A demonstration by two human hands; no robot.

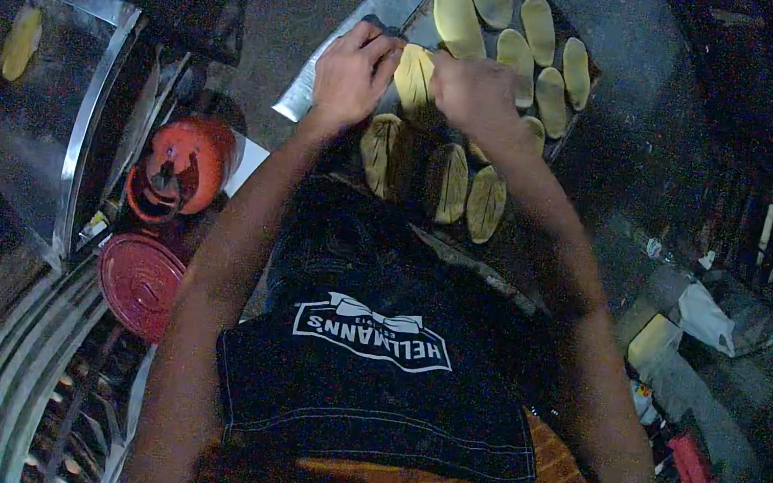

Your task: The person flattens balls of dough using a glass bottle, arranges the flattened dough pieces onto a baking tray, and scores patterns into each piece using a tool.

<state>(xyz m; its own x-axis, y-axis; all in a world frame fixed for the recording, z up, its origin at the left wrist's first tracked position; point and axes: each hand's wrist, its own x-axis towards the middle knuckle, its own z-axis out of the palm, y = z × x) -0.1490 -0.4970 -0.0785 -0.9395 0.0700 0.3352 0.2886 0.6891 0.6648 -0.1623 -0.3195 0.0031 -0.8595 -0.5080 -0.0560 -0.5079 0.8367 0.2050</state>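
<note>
Between my two hands lies a pale oval dough piece (413, 85) with dark slits along its top, on a dark tray (388, 103). My left hand (355, 77) is curled at its left side, fingers bent together near a small dark thing at the fingertips. At the right side, my right hand (477, 104) is closed and somewhat blurred; whatever its fingers pinch is hidden. Closer to me are more slit pieces, among them a dough oval (382, 157) and another dough oval (485, 206). Several smooth ovals, including one dough piece (459, 20), spread over the far part.
A metal-edged surface (37, 123) on the left carries a single oval piece (21, 44). Below it stand an orange-red container (188, 159) and a round red lid (141, 284). White plastic (707, 316) and a red object (691, 477) are at the right.
</note>
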